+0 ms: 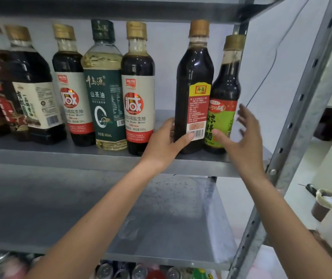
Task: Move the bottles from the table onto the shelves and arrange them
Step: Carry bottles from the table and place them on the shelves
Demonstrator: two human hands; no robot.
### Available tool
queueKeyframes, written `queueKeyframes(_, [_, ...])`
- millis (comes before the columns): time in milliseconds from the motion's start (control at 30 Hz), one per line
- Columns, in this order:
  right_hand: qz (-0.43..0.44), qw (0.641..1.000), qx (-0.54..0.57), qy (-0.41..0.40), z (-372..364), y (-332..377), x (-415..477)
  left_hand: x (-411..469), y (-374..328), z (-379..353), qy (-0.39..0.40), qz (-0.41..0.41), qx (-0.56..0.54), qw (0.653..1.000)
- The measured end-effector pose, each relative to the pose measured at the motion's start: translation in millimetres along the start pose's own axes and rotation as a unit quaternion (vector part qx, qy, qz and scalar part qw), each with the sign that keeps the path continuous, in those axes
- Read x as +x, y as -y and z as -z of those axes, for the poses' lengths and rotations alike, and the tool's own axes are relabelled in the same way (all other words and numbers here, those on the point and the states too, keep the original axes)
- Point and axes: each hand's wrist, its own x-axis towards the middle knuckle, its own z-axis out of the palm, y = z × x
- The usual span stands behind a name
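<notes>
A row of sauce bottles stands on the grey metal shelf (100, 158). My left hand (165, 141) grips the base of a tall dark bottle with a yellow and red label (193, 77), which stands upright on the shelf. Beside it on the right stands a shorter dark bottle with a green label (224, 91). My right hand (239, 137) is spread around the green-label bottle's lower part with fingers apart; the thumb touches the label. To the left stand a soy sauce bottle with a white and red label (138, 87) and a green-label oil bottle (103, 85).
More dark bottles (30, 87) fill the shelf's left part. A gap lies between the white-label bottle and the held one. The shelf below (80, 218) is bare metal. Cans and bottle tops (141, 271) show at the bottom. The shelf's upright post (294, 121) is at right.
</notes>
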Motion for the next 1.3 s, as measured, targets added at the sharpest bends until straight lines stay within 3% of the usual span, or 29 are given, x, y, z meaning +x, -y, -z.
queueKeyframes(67, [0.139, 0.984, -0.039, -0.103, -6.9, 12.2, -17.6, -22.0, 5.1, 11.3, -0.052, -0.037, -0.042, 0.997])
queueKeyframes(100, [0.213, 0.968, -0.038, -0.128, -13.2, 18.5, -27.1, -34.8, 10.4, 20.3, -0.117, -0.072, -0.039, 0.990])
queueKeyframes(167, [0.290, 0.953, -0.007, -0.084, -32.8, 31.3, -45.3, -53.6, 23.9, 45.3, -0.265, -0.133, 0.020, 0.955])
queueKeyframes(267, [0.167, 0.980, 0.052, 0.090, -72.3, 55.0, -63.4, -52.7, 43.0, 92.8, -0.383, -0.092, 0.075, 0.916])
queueKeyframes(333, [0.068, 0.979, 0.083, 0.174, -96.2, 69.2, -68.4, -43.9, 52.4, 117.8, -0.375, -0.018, 0.115, 0.920])
queueKeyframes(400, [0.010, 0.973, 0.111, 0.200, -116.7, 81.1, -64.2, -39.7, 58.6, 129.2, -0.357, -0.007, 0.168, 0.919])
queueKeyframes(467, [-0.039, 0.976, 0.127, 0.172, -134.4, 90.7, -53.4, -36.2, 66.6, 137.8, -0.339, -0.013, 0.186, 0.922])
queueKeyframes(533, [-0.065, 0.981, 0.121, 0.135, -148.9, 95.7, -43.0, -30.5, 75.1, 150.8, -0.281, 0.013, 0.134, 0.950])
queueKeyframes(633, [-0.055, 0.989, 0.098, 0.101, -161.9, 93.6, -35.4, -18.5, 86.1, 171.1, -0.163, 0.041, 0.073, 0.983])
queueKeyframes(733, [-0.052, 0.990, 0.096, 0.092, -170.8, 87.6, -30.4, -6.3, 92.2, 182.7, -0.121, 0.034, 0.044, 0.991])
queueKeyframes(1300, [-0.141, 0.975, 0.141, 0.103, -225.6, 74.7, 18.8, 50.4, 126.8, 195.3, -0.129, 0.093, 0.015, 0.987])
